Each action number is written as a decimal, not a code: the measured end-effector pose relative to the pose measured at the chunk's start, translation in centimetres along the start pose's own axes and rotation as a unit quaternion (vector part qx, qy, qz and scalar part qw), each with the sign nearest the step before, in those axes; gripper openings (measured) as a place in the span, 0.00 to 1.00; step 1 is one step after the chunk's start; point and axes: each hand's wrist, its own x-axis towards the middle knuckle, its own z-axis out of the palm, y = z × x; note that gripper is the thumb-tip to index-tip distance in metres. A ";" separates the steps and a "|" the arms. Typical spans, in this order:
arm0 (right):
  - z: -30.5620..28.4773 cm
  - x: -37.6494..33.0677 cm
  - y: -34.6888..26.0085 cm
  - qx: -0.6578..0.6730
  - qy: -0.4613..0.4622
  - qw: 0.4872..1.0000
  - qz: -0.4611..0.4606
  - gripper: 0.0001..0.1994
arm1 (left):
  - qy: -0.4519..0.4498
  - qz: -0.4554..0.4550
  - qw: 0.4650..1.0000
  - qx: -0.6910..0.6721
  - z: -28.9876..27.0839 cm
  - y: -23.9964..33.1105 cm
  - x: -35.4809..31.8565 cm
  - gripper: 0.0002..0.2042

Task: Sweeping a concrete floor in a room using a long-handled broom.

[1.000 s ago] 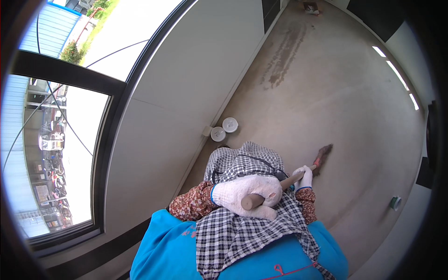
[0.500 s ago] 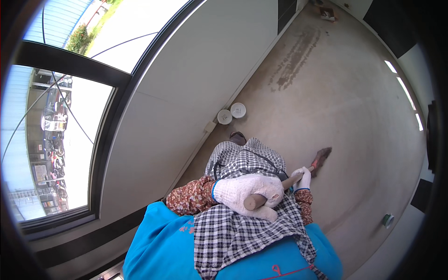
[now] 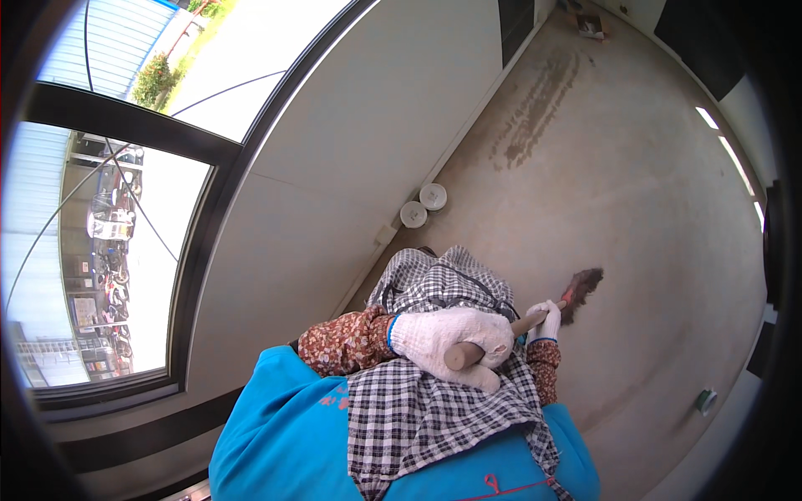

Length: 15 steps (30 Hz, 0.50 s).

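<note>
A broom [image 3: 581, 294] with a pale wooden handle, a red collar and dark bristles slants away to the right of my body, its bristles at the floor. In a white knit glove, my left hand [image 3: 447, 342] is wrapped round the handle close to its blunt top end, in front of my belly. Farther down the handle, my right hand [image 3: 545, 321], gloved the same way, is closed round it near the red collar. A checked black-and-white apron [image 3: 434, 417] hangs just below both hands.
Two round white tubs [image 3: 423, 205] stand against the wall on the left. Dark wet-looking marks [image 3: 535, 108] streak the far floor. At the far end sits a small open box [image 3: 590, 26]. Near the right wall lies a roll of tape [image 3: 706, 402]. A large window [image 3: 125, 250] fills the left.
The broom's bristles look more spread and sit slightly farther right. Both hands keep their hold on the handle. The whole view has shifted slightly.
</note>
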 end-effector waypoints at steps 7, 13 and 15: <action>-4.4 -4.7 9.9 -0.012 0.027 0.999 -0.017 0.16 | 0.007 0.016 0.999 0.032 5.1 0.1 -11.6 0.15; -5.3 -4.6 10.2 -0.035 0.018 0.999 0.004 0.16 | 0.027 0.027 0.999 0.018 5.3 -0.1 -12.5 0.16; -6.0 -5.4 10.5 -0.006 0.021 1.000 0.019 0.15 | 0.014 -0.010 0.999 0.030 5.4 0.1 -12.8 0.16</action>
